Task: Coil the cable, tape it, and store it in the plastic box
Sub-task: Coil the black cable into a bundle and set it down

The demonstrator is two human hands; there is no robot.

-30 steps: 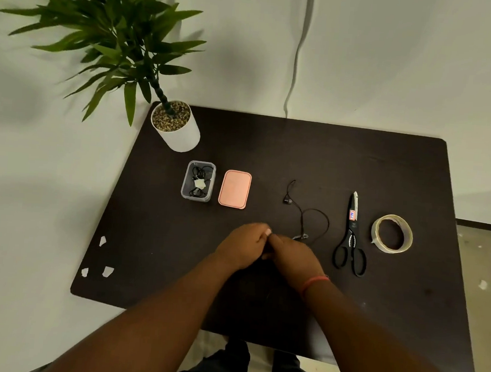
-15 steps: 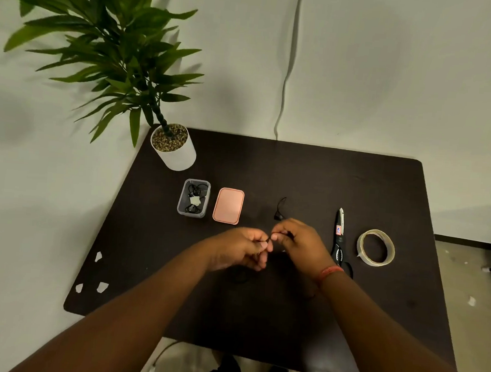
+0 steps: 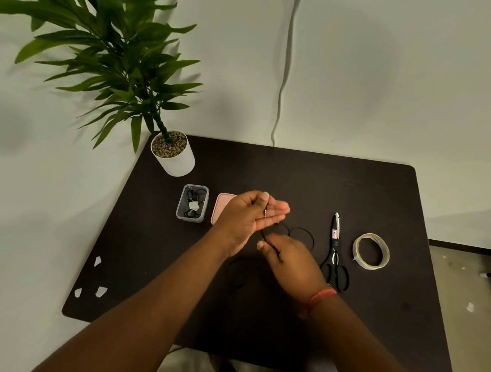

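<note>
A thin black cable (image 3: 304, 231) runs between both hands above the dark table (image 3: 384, 202). My left hand (image 3: 250, 215) is raised with fingers extended, pinching the cable's plug end against the thumb. My right hand (image 3: 288, 255) sits just below it, gripping the cable, with a loop sticking out to the right and another loop lying on the table near the left wrist. The clear plastic box (image 3: 192, 202) stands open to the left with taped black cable coils inside. Its pink lid (image 3: 222, 206) lies beside it, partly hidden by my left hand.
Black scissors (image 3: 335, 251) lie right of my hands, and a roll of masking tape (image 3: 370, 251) sits further right. A potted plant (image 3: 172, 156) stands at the table's back left corner. Small tape scraps (image 3: 95, 290) stick near the front left edge.
My left hand has lifted and opened its fingers, holding the plug end up. My right hand moved down below it, pulling cable into loops. The camera view has shifted.
</note>
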